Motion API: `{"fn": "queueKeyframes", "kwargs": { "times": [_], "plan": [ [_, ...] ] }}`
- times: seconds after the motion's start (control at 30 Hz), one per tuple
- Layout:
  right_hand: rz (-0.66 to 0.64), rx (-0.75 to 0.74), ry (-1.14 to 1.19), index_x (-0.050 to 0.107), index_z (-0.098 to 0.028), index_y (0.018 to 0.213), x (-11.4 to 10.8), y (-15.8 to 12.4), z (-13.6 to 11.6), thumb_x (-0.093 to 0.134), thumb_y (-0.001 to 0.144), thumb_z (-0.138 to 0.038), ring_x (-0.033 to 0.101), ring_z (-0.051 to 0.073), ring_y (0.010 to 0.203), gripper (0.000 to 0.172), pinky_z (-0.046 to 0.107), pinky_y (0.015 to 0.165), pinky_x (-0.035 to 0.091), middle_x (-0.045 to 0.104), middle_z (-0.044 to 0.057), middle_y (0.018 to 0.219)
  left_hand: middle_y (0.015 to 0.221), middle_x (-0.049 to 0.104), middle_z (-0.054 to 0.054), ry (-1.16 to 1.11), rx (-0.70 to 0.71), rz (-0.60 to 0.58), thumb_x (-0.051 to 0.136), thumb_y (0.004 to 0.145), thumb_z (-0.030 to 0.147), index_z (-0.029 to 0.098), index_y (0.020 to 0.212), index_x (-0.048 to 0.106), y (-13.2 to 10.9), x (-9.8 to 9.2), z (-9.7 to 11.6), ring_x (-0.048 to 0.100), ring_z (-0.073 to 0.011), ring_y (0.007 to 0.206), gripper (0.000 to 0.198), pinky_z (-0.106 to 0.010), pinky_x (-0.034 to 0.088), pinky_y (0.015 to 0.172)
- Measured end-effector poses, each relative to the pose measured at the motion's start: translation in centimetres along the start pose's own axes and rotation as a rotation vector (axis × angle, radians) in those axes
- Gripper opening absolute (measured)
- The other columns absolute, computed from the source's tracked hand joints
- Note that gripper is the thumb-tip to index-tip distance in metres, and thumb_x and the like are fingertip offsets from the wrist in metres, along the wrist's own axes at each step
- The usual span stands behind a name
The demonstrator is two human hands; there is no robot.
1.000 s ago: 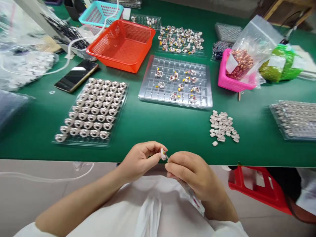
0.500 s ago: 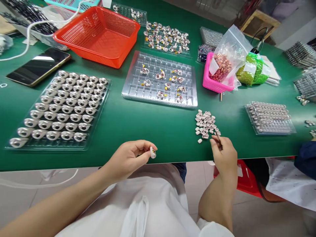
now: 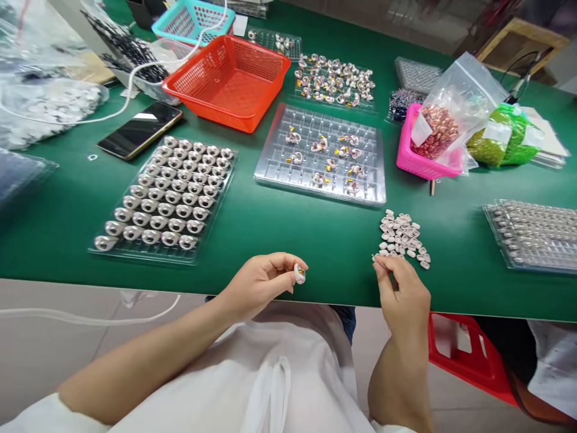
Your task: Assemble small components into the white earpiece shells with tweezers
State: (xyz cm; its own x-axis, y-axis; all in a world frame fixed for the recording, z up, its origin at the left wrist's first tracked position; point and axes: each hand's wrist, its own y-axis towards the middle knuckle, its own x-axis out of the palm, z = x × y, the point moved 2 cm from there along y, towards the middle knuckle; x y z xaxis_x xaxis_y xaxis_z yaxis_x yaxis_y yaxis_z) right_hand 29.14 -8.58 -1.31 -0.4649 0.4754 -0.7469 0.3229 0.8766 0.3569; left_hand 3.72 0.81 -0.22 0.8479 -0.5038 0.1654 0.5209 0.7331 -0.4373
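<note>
Between the thumb and fingertips of my left hand (image 3: 265, 279) is a small white earbud shell (image 3: 300, 274) with a yellow bit inside. My right hand (image 3: 401, 285) is closed in a pinch at the near left side of a loose pile of small white caps (image 3: 401, 231). The earlier frame shows thin dark tweezers in it; now the fingers mostly hide them, and a tiny pale spot shows at the fingertips. Beyond my hands lies a clear compartment tray (image 3: 320, 156) with several white earbud parts in it. To the left is a tray of shiny silver-white shells (image 3: 164, 198).
A red basket (image 3: 229, 81), a phone (image 3: 139, 129) and a white cable (image 3: 130, 78) lie at the back left. A pink basket (image 3: 428, 162) holding a bag of copper-coloured parts stands back right, beside a green bag (image 3: 507, 135). Another filled tray (image 3: 534, 234) sits far right.
The view has swung left, so the table's things appear farther right. My right hand has moved from the pile's right side to its near left side. The left hand keeps its shell.
</note>
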Motion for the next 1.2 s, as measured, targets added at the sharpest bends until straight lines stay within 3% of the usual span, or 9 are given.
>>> {"fn": "queueKeyframes", "kwargs": {
  "times": [0.17, 0.27, 0.47, 0.63, 0.93, 1.2],
  "plan": [
    [-0.203, 0.092, 0.498, 0.072, -0.027, 0.104, 2.4, -1.6, -5.5, 0.067, 0.094, -0.024, 0.073, 0.018, 0.077, 0.011, 0.028, 0.067, 0.058, 0.078, 0.002, 0.095, 0.074, 0.068, -0.001, -0.200, -0.006, -0.055, 0.079, 0.075, 0.027, 0.015, 0.087, 0.077, 0.2, -0.2, -0.5, 0.060, -0.0130, 0.064, 0.017, -0.027, 0.051, 0.067],
    [-0.283, 0.132, 0.718, 0.072, -0.027, 0.103, 4.2, -2.3, -7.5, 0.069, 0.093, -0.022, 0.072, 0.016, 0.074, 0.012, 0.026, 0.064, 0.057, 0.077, 0.001, 0.091, 0.073, 0.067, -0.001, -0.309, -0.036, -0.098, 0.082, 0.074, 0.028, 0.014, 0.086, 0.077, 0.1, -0.5, -0.7, 0.059, -0.0121, 0.061, 0.019, -0.026, 0.049, 0.063],
    [-0.278, 0.195, 0.903, 0.075, -0.026, 0.103, 6.0, -2.4, -8.6, 0.069, 0.093, -0.019, 0.071, 0.017, 0.081, 0.014, 0.027, 0.069, 0.058, 0.075, 0.002, 0.096, 0.068, 0.063, -0.003, -0.522, -0.177, -0.167, 0.082, 0.075, 0.029, 0.011, 0.078, 0.076, -0.7, -1.2, -0.3, 0.055, -0.0113, 0.059, 0.020, -0.024, 0.045, 0.056],
    [-0.319, 0.225, 0.982, 0.075, -0.027, 0.102, 6.2, -1.9, -9.0, 0.069, 0.093, -0.018, 0.068, 0.015, 0.080, 0.014, 0.026, 0.069, 0.056, 0.074, 0.002, 0.095, 0.068, 0.064, -0.003, -0.528, -0.176, -0.162, 0.082, 0.075, 0.028, 0.011, 0.077, 0.077, -0.9, -1.4, -0.5, 0.055, -0.0105, 0.059, 0.018, -0.023, 0.045, 0.056],
    [-0.372, 0.157, 1.033, 0.077, -0.031, 0.109, 6.3, -1.4, -9.5, 0.067, 0.095, -0.017, 0.065, 0.014, 0.080, 0.022, 0.024, 0.068, 0.052, 0.072, 0.001, 0.091, 0.080, 0.073, -0.003, -0.148, 0.118, -0.041, 0.074, 0.084, 0.021, 0.014, 0.092, 0.080, -1.6, -1.2, -0.2, 0.060, -0.0101, 0.066, 0.011, -0.021, 0.050, 0.064],
    [-0.352, 0.128, 1.058, 0.077, -0.030, 0.109, 6.5, -1.5, -9.3, 0.067, 0.095, -0.013, 0.065, 0.015, 0.083, 0.025, 0.027, 0.072, 0.053, 0.072, 0.001, 0.091, 0.087, 0.076, -0.009, 0.251, 0.497, 0.060, 0.064, 0.086, 0.009, 0.013, 0.100, 0.080, -2.3, -1.1, 0.3, 0.069, -0.0154, 0.078, 0.021, -0.023, 0.055, 0.069]
  ]
}}
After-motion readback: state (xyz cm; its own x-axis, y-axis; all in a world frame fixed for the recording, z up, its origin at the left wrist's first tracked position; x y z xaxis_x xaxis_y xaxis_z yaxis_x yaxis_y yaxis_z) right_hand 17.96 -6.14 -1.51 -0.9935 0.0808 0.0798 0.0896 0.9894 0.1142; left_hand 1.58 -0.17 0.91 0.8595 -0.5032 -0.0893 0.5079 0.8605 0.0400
